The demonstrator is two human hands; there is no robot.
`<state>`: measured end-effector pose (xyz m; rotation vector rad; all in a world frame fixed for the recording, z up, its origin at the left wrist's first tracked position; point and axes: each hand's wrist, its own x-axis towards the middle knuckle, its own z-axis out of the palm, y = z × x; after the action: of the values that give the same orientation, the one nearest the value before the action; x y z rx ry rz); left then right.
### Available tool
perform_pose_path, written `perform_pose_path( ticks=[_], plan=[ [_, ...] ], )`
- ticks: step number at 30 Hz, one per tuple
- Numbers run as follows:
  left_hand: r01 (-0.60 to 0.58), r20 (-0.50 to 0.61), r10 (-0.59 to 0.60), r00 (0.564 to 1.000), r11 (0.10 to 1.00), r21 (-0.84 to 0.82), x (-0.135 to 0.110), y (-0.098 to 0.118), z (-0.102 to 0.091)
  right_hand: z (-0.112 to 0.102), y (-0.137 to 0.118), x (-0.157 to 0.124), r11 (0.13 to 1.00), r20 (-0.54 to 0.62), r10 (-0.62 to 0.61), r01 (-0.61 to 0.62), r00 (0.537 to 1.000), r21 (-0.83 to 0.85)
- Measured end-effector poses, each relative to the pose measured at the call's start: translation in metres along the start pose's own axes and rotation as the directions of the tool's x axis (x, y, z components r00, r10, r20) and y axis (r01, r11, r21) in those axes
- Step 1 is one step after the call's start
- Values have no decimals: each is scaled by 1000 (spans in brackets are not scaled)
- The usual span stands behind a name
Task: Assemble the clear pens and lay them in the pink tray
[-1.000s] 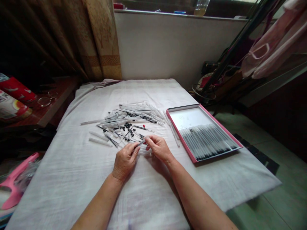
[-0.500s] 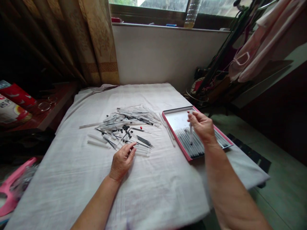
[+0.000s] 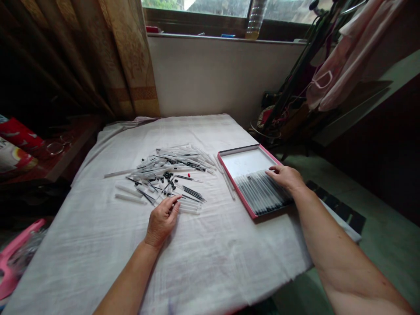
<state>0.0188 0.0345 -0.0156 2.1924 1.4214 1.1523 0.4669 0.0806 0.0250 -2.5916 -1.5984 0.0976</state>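
A loose pile of pen parts (image 3: pixel 170 168), with clear barrels, black refills and small black caps, lies in the middle of the white cloth. My left hand (image 3: pixel 161 221) rests on the cloth at the pile's near edge, fingers curled loosely, fingertips touching the nearest barrels. A pink-rimmed shallow tray (image 3: pixel 229 170) to the right holds a row of assembled pens (image 3: pixel 259 192). My right hand (image 3: pixel 286 177) lies flat on the right end of that row, fingers stretched out, holding nothing.
The cloth-covered table (image 3: pixel 197 262) ends near my right forearm. A low wooden stand (image 3: pixel 62 153) with glass lids stands at the left. A pink plastic object (image 3: pixel 16 253) lies at the lower left. Curtains, a window sill and hanging clothes are behind.
My right hand carried an assembled pen from the pile over to the tray, laid it in the row and now rests flat on the pens. My left hand stayed by the pile.
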Motion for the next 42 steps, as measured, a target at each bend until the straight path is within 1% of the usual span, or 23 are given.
perform_pose_path(
  ticks=[8, 11, 13, 15, 17, 19, 21, 24, 25, 27, 30, 33, 35, 39, 41, 42],
  plan=[
    [10, 4, -10, 1000, 1000, -23, 0, -1, 0, -6, 0, -9, 997, 9, -22, 22, 1000, -72],
    [48, -5, -48, 999, 997, -59, 0, -2, 0, -12, -7, -12, 996, -32, -26, 23, 999, -80],
    [103, -8, -104, 994, 990, -101, 0, -2, -1, -17, -19, -15, 998, -93, -44, 39, 995, -55],
    [178, 4, -179, 984, 971, -162, 0, -2, -1, -21, -40, -21, 993, -180, -116, 119, 977, 7],
    [245, 19, -247, 969, 943, -226, 0, -2, -1, -22, -68, -30, 957, -240, -255, 280, 937, 77],
    [282, 21, -287, 958, 921, -268, 0, -2, -2, -18, -101, -40, 888, -222, -413, 444, 883, 117],
    [288, 13, -297, 955, 916, -280, -1, -2, -2, -12, -136, -48, 838, -157, -515, 533, 843, 114],
    [288, 17, -296, 955, 912, -292, -1, -2, -3, 0, -182, -53, 814, -55, -570, 573, 820, 95],
    [293, 22, -301, 953, 906, -306, -1, -2, -4, 3, -195, -53, 816, -30, -571, 571, 820, 92],
    [312, 33, -320, 947, 885, -347, -1, -3, -4, 10, -216, -48, 828, -2, -556, 554, 831, 82],
    [343, 57, -352, 934, 841, -418, 0, -4, -4, 17, -239, -38, 858, 18, -512, 510, 859, 63],
    [371, 88, -375, 923, 805, -462, 1, -4, -4, 21, -250, -30, 877, 43, -480, 477, 876, 51],
    [381, 102, -380, 919, 796, -470, 1, -4, -4, 20, -252, -28, 881, 56, -472, 469, 880, 54],
    [392, 121, -384, 916, 786, -478, 2, -3, -5, 18, -242, -33, 891, 41, -449, 443, 893, 101],
    [384, 122, -372, 920, 797, -465, 2, -2, -6, 20, -231, -41, 895, -9, -403, 396, 915, 205],
    [370, 118, -356, 927, 813, -450, 2, -2, -6, 22, -225, -46, 879, -48, -366, 362, 929, 311]
  ],
)
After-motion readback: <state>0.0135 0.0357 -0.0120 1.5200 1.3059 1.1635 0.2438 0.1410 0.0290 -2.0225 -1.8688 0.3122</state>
